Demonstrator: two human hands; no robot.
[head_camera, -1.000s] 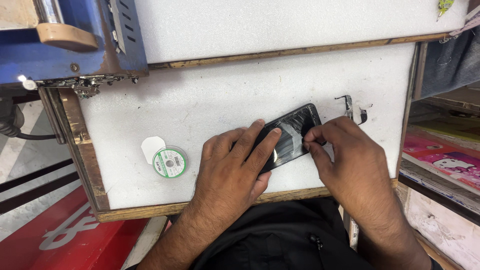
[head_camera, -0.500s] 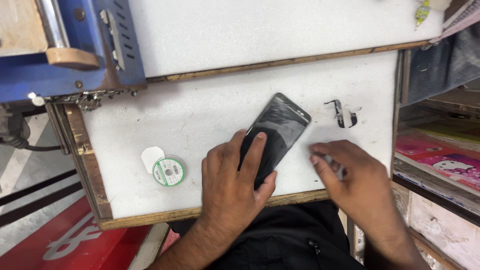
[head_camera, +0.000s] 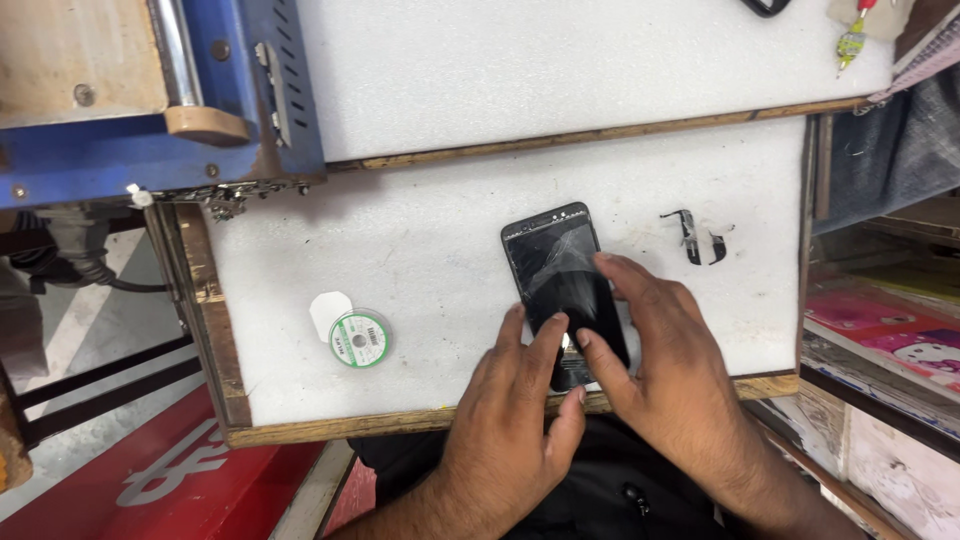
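Black cracked phone (head_camera: 555, 270), one, under two hands: left hand (head_camera: 510, 420), right hand (head_camera: 665, 360).

We look straight down from a single head-worn camera, close above the white worktop (head_camera: 420, 250); its wooden front edge lies near us, the blue machine (head_camera: 150, 100) far left, shelves at right.

I note the phone (head_camera: 562, 285) has turned since a second ago: then it lay slanted, its top toward the small black bracket (head_camera: 697, 237); now it lies nearly upright, left of that bracket. My right hand (head_camera: 665, 370), off the phone half a second ago, is back on its lower half. My left hand (head_camera: 515, 420) has slid to the phone's bottom edge.
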